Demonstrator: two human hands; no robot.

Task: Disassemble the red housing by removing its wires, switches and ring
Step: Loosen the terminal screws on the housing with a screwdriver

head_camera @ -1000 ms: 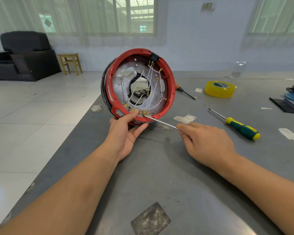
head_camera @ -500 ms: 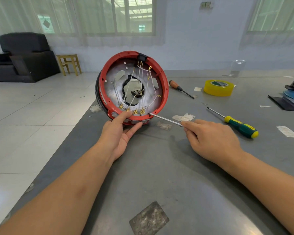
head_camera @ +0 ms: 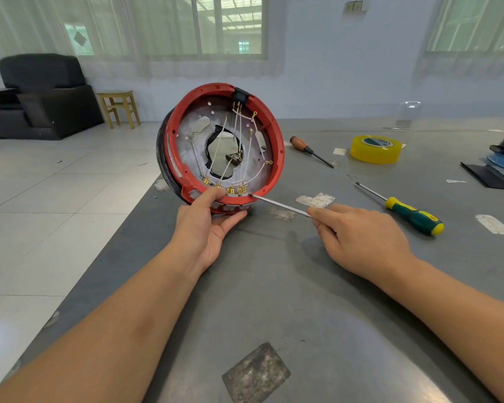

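Standing on its edge near the table's [head_camera: 274, 286] left side, the red housing [head_camera: 278, 146] faces the wearer with its open side, which leaves the white wires [head_camera: 226, 170] and brass terminals [head_camera: 230, 189] in plain sight. A black ring [head_camera: 160, 158] wraps its far side at about 9 o'clock, and a black switch [head_camera: 241, 94] sits at 12 o'clock on the rim. The left hand [head_camera: 207, 225] grips the bottom of the housing at 6 o'clock, thumb curled over the rim by the terminals and fingers underneath, probably to keep it from rolling or tipping while it is worked on. To the right, the right hand [head_camera: 361, 237] pinches a thin metal tool [head_camera: 280, 206], its tip touching the rim at roughly 5 o'clock beside the rightmost terminal, seemingly to pry a connector loose. Whether the tool has a handle I cannot tell; the hand hides it. Further right lie a wooden-handled screwdriver [head_camera: 298, 142], a green screwdriver [head_camera: 413, 218] and a roll of yellow tape [head_camera: 376, 149], near enough to reach.
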